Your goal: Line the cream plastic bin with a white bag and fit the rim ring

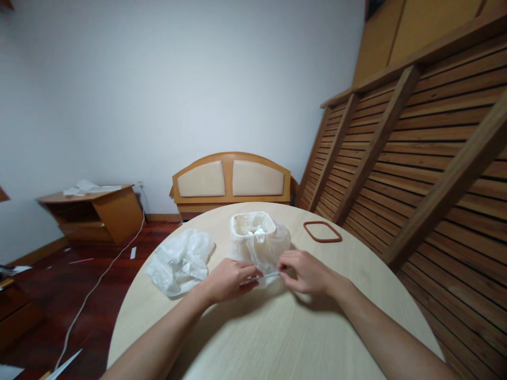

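A small whitish bin stands on the round table, with crumpled white scraps inside. A thin translucent plastic bag lines it and hangs over its outside. At the near side, my left hand pinches the loose edge of this bag between thumb and fingers. My right hand grips the same edge a little to the right, so a strip of plastic stretches between both hands. A reddish-brown rounded-square ring lies flat to the right of the bin. Left of my left hand rests a crumpled white plastic bag.
The pale round table fills the foreground. Slatted wooden panels lean along the right. Behind the table stands a padded headboard. A low wooden cabinet and a white cable are on the left.
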`<state>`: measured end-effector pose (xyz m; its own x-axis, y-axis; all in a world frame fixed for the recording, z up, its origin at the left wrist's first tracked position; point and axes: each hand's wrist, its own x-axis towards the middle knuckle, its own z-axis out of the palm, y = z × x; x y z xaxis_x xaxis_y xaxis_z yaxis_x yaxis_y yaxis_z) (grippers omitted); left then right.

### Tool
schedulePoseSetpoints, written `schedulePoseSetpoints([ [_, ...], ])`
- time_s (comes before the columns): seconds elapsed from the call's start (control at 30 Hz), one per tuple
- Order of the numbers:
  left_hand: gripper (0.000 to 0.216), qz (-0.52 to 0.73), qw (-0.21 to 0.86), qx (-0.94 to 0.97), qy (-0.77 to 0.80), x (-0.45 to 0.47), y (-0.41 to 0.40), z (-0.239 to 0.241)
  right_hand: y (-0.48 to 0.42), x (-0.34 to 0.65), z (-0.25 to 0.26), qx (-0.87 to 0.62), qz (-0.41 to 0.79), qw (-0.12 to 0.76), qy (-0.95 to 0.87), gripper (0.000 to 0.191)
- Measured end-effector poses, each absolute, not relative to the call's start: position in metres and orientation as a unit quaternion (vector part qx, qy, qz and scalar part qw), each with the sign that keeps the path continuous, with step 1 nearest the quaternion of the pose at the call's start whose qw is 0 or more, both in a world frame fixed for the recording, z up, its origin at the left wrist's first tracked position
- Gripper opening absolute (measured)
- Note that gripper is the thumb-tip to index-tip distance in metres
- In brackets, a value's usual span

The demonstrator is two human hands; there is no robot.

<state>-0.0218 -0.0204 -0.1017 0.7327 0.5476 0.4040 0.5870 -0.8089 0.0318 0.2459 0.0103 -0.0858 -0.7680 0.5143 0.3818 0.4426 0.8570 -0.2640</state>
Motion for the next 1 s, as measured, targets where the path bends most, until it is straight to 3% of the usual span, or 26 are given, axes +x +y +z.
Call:
schedulePoseSetpoints([
  [0.3, 0.008, -0.335, 0.094, -0.893, -0.287, -0.040, -0.012, -0.093, 0.015, 0.252, -0.086, -0.245, 0.097, 0.341, -0.903, 0.013],
  [0.53, 0.007, -0.361, 0.100, -0.877, -0.300, -0.047, -0.010, -0.087, 0.023, 0.255, -0.088, -0.251, 0.062, 0.447, -0.856, 0.013],
  [0.8, 0.006, -0.352, 0.109, -0.874, -0.316, -0.060, 0.000, -0.092, 0.021, 0.249, -0.089, -0.245, -0.001, 0.500, -0.831, 0.007],
  [1.0, 0.007, -0.419, 0.163, -0.819, -0.356, -0.064, 0.006, -0.093, 0.020, 0.244, -0.091, -0.235, -0.036, 0.508, -0.828, 0.020],
])
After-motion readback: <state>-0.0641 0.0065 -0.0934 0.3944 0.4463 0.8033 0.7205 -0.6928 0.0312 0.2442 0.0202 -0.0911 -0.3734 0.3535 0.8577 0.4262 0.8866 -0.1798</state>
